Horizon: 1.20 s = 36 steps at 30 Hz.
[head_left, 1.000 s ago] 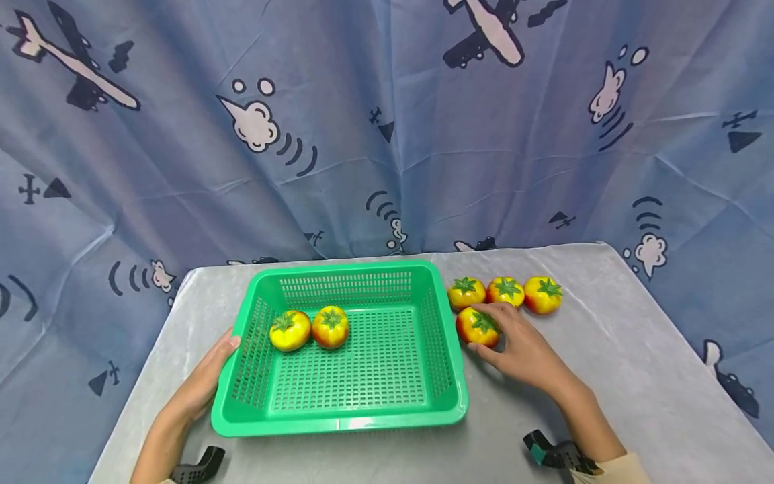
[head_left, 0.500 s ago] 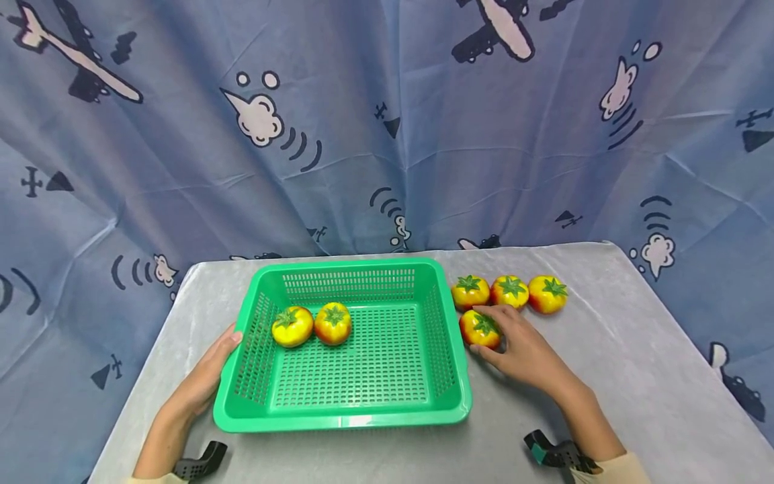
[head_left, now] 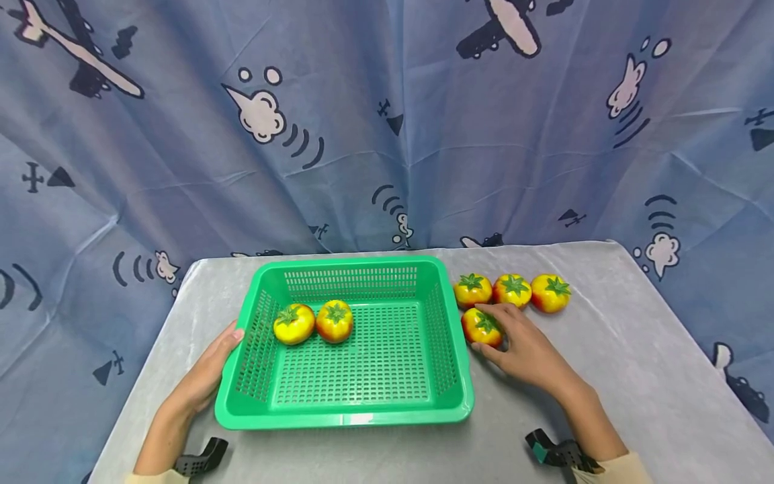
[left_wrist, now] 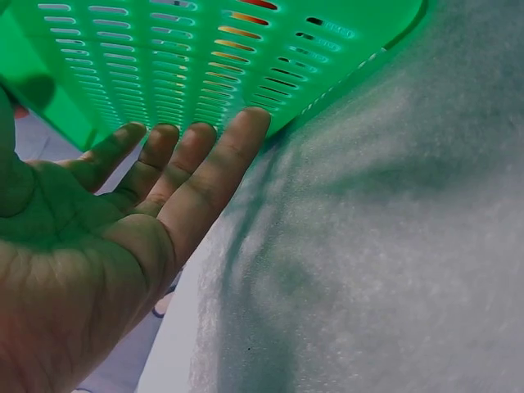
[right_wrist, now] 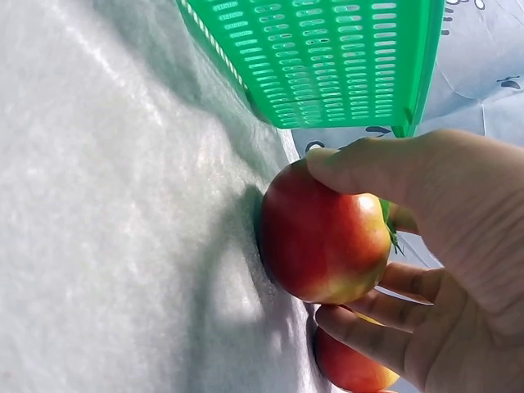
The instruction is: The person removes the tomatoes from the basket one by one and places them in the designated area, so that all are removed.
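My right hand (head_left: 526, 346) holds a red-and-yellow tomato (head_left: 480, 327) with a green leafy top, just right of the basket. In the right wrist view the thumb lies on one side of this tomato (right_wrist: 319, 233) and the fingers on the other, close over the tabletop. A green plastic basket (head_left: 345, 421) with slotted walls stands in the middle. My left hand (head_left: 208, 366) grips its left side, thumb over the rim; the left wrist view shows the fingertips against the outer wall (left_wrist: 184, 49). Two tomatoes, one at the left (head_left: 293, 323) and its neighbour (head_left: 334, 321), sit inside the basket.
Behind my right hand, three more tomatoes stand in a row: a left one (head_left: 472, 291), a middle one (head_left: 512, 291) and a right one (head_left: 550, 294). A pale cloth covers the table (head_left: 629, 376). A blue patterned curtain (head_left: 338, 202) hangs at its back edge.
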### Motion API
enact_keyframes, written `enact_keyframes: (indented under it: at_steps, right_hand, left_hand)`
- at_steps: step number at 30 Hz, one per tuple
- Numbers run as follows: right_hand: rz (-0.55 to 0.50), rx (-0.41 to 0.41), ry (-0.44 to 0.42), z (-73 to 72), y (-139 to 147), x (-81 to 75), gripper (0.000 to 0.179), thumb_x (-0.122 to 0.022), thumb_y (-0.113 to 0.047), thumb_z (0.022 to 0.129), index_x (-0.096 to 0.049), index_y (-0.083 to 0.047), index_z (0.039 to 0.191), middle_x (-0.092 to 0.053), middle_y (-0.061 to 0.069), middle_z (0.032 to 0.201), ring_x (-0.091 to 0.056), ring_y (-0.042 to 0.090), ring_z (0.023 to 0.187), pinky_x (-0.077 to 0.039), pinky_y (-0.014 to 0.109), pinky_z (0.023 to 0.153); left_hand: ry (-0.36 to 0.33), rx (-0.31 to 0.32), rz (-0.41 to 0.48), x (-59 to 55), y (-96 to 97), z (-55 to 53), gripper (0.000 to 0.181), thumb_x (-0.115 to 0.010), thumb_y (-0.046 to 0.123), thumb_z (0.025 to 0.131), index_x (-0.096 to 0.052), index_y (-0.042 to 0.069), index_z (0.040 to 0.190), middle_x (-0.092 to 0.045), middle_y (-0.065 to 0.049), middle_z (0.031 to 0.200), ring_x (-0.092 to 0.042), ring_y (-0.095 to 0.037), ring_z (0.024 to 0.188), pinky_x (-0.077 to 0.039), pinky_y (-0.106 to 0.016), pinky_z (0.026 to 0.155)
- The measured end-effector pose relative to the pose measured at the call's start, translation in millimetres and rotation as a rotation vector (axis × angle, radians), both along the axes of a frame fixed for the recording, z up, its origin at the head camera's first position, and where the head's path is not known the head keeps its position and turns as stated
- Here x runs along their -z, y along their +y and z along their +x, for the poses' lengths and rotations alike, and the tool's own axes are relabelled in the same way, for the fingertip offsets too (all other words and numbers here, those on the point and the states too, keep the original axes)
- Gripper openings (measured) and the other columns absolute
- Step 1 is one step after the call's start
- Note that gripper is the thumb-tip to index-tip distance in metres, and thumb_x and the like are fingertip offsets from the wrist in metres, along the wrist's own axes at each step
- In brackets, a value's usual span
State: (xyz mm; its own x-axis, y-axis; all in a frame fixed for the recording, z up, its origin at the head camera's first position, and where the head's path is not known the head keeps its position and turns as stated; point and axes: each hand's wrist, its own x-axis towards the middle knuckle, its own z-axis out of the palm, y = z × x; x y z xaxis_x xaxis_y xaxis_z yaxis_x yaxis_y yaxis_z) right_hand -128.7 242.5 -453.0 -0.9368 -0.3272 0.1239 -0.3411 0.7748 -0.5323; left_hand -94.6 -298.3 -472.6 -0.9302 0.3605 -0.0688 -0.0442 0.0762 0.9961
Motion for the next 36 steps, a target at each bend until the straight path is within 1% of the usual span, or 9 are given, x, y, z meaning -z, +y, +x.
enact_keyframes:
  at_steps: [5,10,16,20,23,28,32,36]
  right_hand:
    - [-0.004,-0.006,0.006,0.6,-0.7,-1.4,0.068,-0.085,-0.016,0.09,-0.056,-0.008,0.151,-0.061,0.021,0.138,-0.062,0.039,0.122,-0.054,0.065,0.104]
    - [-0.006,-0.002,0.007,1.8,-1.6,-1.4,0.068,-0.085,-0.016,0.09,-0.056,-0.007,0.15,-0.062,0.021,0.137,-0.062,0.039,0.123,-0.054,0.065,0.105]
    - [0.001,-0.009,0.032,1.6,-3.1,-4.8,0.068,-0.087,-0.018,0.089,-0.057,-0.007,0.15,-0.062,0.02,0.134,-0.063,0.035,0.118,-0.056,0.061,0.101]
    - [0.008,-0.011,0.048,1.7,-3.6,-7.0,0.069,-0.087,-0.02,0.089,-0.058,-0.006,0.149,-0.063,0.02,0.133,-0.062,0.033,0.114,-0.057,0.058,0.098]
    - [0.017,-0.002,0.044,2.5,-3.1,-7.0,0.068,-0.088,-0.022,0.089,-0.059,-0.006,0.149,-0.063,0.019,0.13,-0.062,0.03,0.11,-0.057,0.055,0.095]
    - [0.015,-0.001,0.034,2.9,-1.9,-5.9,0.066,-0.089,-0.022,0.087,-0.061,-0.006,0.145,-0.063,0.018,0.124,-0.062,0.029,0.106,-0.057,0.055,0.093]
    - [0.01,0.007,0.039,3.3,-1.7,-5.8,0.068,-0.088,-0.021,0.088,-0.059,-0.006,0.148,-0.063,0.019,0.126,-0.063,0.031,0.109,-0.057,0.056,0.095]
    - [0.003,0.011,0.049,3.7,-1.6,-4.7,0.067,-0.087,-0.019,0.09,-0.058,-0.006,0.149,-0.063,0.02,0.13,-0.064,0.035,0.115,-0.056,0.06,0.1]
  left_hand:
    - [0.006,0.009,0.012,0.1,0.3,-0.7,0.066,-0.022,0.033,0.118,-0.003,-0.012,0.162,-0.071,0.003,0.12,-0.077,-0.018,0.103,-0.068,-0.041,0.085]
    - [0.001,0.004,0.016,-0.1,0.4,-0.8,0.066,-0.023,0.034,0.118,-0.004,-0.013,0.162,-0.073,0.003,0.121,-0.077,-0.017,0.104,-0.068,-0.039,0.085]
    - [0.008,-0.003,0.027,-1.1,-0.3,0.3,0.066,-0.023,0.033,0.118,-0.003,-0.013,0.162,-0.073,0.006,0.119,-0.077,-0.016,0.103,-0.068,-0.038,0.084]
    - [0.012,0.003,0.035,-0.4,-0.4,0.1,0.065,-0.023,0.032,0.118,-0.004,-0.013,0.162,-0.073,0.005,0.121,-0.077,-0.016,0.104,-0.068,-0.038,0.085]
    - [0.012,0.007,0.036,0.6,-0.3,-0.4,0.065,-0.023,0.032,0.119,-0.005,-0.012,0.162,-0.074,0.004,0.121,-0.077,-0.017,0.104,-0.068,-0.039,0.085]
    - [0.007,0.013,0.043,1.6,-1.3,0.0,0.061,-0.023,0.032,0.119,-0.009,-0.008,0.163,-0.074,0.005,0.12,-0.077,-0.018,0.103,-0.068,-0.04,0.085]
    - [0.007,0.017,0.053,1.9,-1.7,0.0,0.059,-0.023,0.031,0.118,-0.01,-0.005,0.164,-0.074,0.006,0.12,-0.077,-0.017,0.104,-0.068,-0.039,0.085]
    - [0.01,0.019,0.053,2.0,-1.4,-0.3,0.06,-0.023,0.031,0.119,-0.01,-0.006,0.163,-0.074,0.005,0.12,-0.077,-0.017,0.104,-0.068,-0.039,0.085]
